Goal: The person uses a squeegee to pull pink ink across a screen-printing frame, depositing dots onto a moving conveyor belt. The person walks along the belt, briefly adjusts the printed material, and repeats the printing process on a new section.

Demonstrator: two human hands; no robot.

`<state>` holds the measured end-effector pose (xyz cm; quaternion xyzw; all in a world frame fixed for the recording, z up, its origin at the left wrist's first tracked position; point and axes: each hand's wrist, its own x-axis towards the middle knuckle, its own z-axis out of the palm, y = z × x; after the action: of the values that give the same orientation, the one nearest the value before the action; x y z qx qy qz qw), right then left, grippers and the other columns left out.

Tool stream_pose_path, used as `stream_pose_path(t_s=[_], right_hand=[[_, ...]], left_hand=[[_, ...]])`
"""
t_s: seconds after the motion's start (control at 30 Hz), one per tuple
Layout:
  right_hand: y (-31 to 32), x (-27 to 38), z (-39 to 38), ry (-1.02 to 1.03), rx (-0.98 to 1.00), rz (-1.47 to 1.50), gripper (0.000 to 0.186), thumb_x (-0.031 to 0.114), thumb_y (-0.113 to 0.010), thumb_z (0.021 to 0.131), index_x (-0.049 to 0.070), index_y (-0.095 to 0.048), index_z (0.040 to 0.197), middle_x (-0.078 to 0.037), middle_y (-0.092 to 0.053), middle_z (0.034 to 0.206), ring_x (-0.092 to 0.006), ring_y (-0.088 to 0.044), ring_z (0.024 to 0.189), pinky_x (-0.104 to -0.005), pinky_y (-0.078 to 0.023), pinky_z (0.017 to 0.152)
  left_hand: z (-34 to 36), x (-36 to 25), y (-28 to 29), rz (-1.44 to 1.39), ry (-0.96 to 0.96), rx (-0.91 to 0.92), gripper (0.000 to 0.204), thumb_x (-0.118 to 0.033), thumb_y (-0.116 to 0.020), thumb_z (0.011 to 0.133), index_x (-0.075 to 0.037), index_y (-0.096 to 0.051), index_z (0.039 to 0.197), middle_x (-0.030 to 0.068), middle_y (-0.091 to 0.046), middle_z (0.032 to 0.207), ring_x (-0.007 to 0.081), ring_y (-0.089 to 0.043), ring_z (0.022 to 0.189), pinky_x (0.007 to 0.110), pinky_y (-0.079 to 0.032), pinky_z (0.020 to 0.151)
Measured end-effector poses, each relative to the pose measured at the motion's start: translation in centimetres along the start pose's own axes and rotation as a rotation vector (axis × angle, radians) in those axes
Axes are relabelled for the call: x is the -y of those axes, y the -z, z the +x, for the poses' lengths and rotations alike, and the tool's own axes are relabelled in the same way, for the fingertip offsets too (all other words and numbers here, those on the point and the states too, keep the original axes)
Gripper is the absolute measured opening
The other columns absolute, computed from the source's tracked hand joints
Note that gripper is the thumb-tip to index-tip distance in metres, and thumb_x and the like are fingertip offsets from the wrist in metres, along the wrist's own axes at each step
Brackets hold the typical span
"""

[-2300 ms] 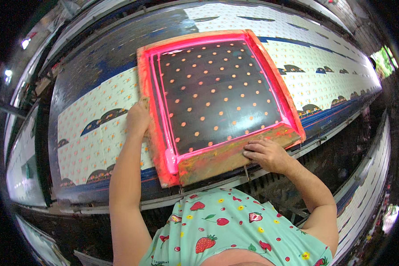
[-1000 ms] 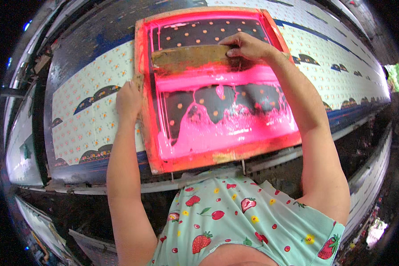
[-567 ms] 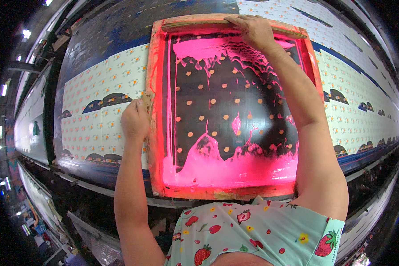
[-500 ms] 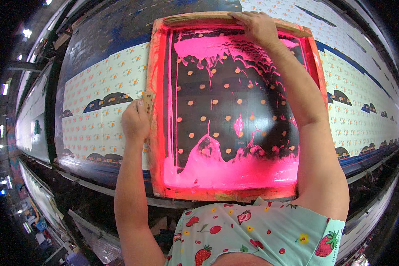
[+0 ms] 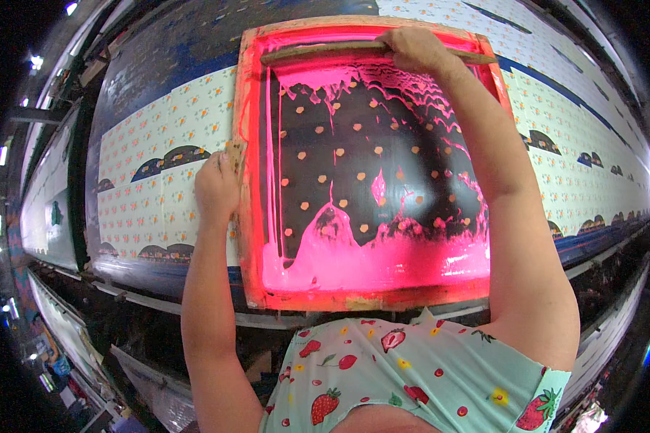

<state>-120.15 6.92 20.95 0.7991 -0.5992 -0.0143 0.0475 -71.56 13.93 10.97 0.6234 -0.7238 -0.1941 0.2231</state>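
Note:
A wooden screen-printing frame point(image 5: 249, 216), stained pink and orange, lies flat in front of me. Its dark mesh point(image 5: 339, 166) shows rows of small pale orange spots. Bright pink ink point(image 5: 383, 263) pools along the near side, with thinner streaks towards the far side. My right hand point(image 5: 417, 52) reaches over the screen and grips a long wooden squeegee point(image 5: 325, 52) from above; its lower edge is at the ink near the far rim. My left hand point(image 5: 218, 186) is closed round a small wooden block point(image 5: 235, 153) on the frame's left side; its fingertips are partly hidden.
Printed pale fabric point(image 5: 170, 133) with orange flowers and dark scalloped patches runs out on both sides over a long table point(image 5: 133, 72). More printed cloth point(image 5: 455, 22) lies beyond the frame. Other long tables point(image 5: 54, 216) stand at the left, past a dark gap.
My right hand has brought the squeegee from the far rim a little towards me, inside the frame. My left hand keeps its place on the block. The whole view has shifted slightly.

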Motion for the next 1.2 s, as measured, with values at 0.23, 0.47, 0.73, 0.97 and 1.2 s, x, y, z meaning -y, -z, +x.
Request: stream_pose_path(t_s=[0.23,0.47,0.73,0.97,1.2], right_hand=[[0.8,7.0,-9.3,-0.073,0.115,-0.019,0.044,0.009,-0.065,0.086,0.016,-0.079,0.127,-0.018,-0.080,0.110,-0.0426,-0.077,0.103,-0.0553,-0.062,0.088],[2.9,16.1,-20.4,-0.076,0.037,0.058,0.030,0.014,-0.068,0.088,0.017,-0.078,0.116,-0.016,-0.080,0.100,-0.0416,-0.079,0.096,-0.0572,-0.063,0.082],[5.0,26.0,-31.1,-0.129,0.102,0.053,0.037,0.016,-0.073,0.089,0.024,-0.081,0.124,-0.009,-0.078,0.106,-0.0358,-0.079,0.099,-0.0519,-0.064,0.080],[6.0,29.8,-35.8,-0.078,0.062,0.095,0.048,0.017,-0.084,0.081,0.020,-0.079,0.129,-0.007,-0.076,0.110,-0.0319,-0.076,0.107,-0.0469,-0.062,0.090],[4.7,29.3,-39.1,0.035,-0.073,0.229,0.057,0.050,-0.080,0.091,0.010,-0.076,0.131,-0.012,-0.074,0.121,-0.0347,-0.069,0.115,-0.0494,-0.056,0.100]], left_hand=[[0.6,0.7,-0.4,0.002,-0.101,-0.025,0.043,-0.030,-0.048,0.113,0.004,-0.075,0.116,0.0333,-0.075,0.109,0.0539,-0.072,0.104,0.061,-0.055,0.092],[1.7,1.7,-1.5,0.068,-0.161,-0.040,0.044,-0.033,-0.048,0.113,0.002,-0.076,0.114,0.0333,-0.076,0.110,0.0536,-0.072,0.108,0.061,-0.056,0.096],[2.0,1.5,-1.8,0.054,-0.158,0.022,0.053,-0.036,-0.042,0.113,0.004,-0.076,0.121,0.0344,-0.076,0.118,0.0525,-0.073,0.114,0.061,-0.055,0.103],[3.8,3.1,-3.3,0.092,-0.174,0.036,0.057,-0.037,-0.041,0.113,0.006,-0.076,0.124,0.0333,-0.074,0.130,0.0515,-0.070,0.123,0.059,-0.054,0.107],[3.3,2.5,-3.2,0.330,-0.345,-0.027,0.044,-0.028,-0.043,0.112,0.000,-0.076,0.118,0.0286,-0.077,0.118,0.0496,-0.073,0.111,0.058,-0.058,0.098]])
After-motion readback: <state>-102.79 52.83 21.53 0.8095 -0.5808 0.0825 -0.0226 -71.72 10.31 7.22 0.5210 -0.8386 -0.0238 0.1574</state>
